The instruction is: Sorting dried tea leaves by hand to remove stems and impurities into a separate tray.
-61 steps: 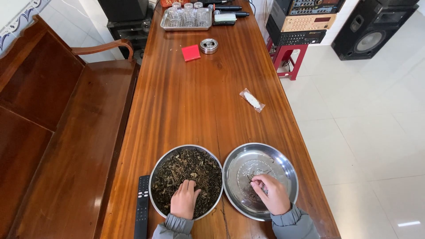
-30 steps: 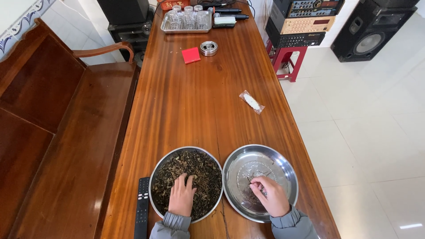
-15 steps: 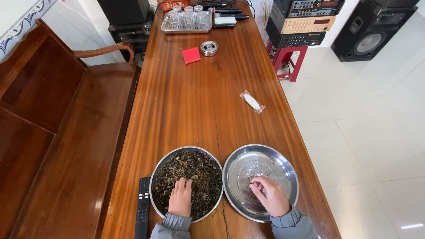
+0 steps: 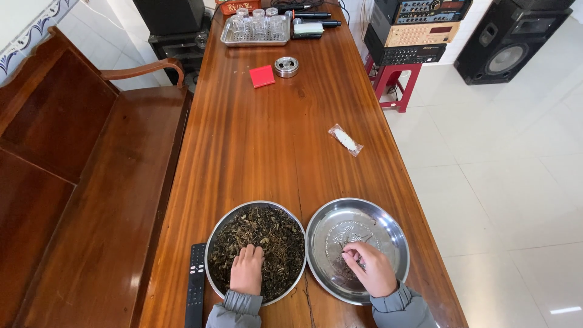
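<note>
head | left hand (image 4: 246, 269) flat, fingers together in dried leaves (image 4: 267, 234) | right hand (image 4: 369, 267) pinching bits over steel tray (image 4: 388, 228) | best: small pinches, stay low above tray

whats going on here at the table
A person sits at a long wooden table with two round metal trays side by side. The left hand rests flat in the left tray, which is full of dried dark leaves and stems. The right hand is over the right tray, which is mostly bare, fingertips pinched together near a small scatter of bits. A black remote lies left of the trays; a red square and a tray of glasses sit at the far end.
</note>
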